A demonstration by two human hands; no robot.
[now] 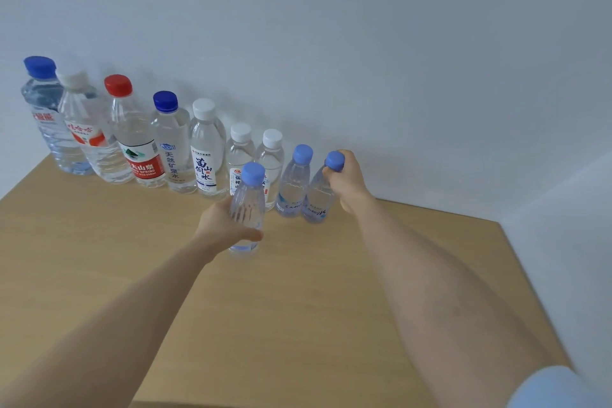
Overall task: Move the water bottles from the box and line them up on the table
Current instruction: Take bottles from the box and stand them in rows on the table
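Forearms (430, 291) outstretched: left hand (218, 225) grips a loose bottle (248, 205), right hand (347, 185) grips end bottle's cap (335, 161)

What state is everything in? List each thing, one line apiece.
Left hand: grips the front light-blue-capped bottle round its body.
Front light-blue-capped bottle: capped, held ahead of the row, slightly tilted.
Right hand: grips the end bottle at its neck and cap.
End bottle: capped, upright, at the row's right end.
Eight other bottles: capped, upright, lined along the wall.
Wooden table: bears the row.
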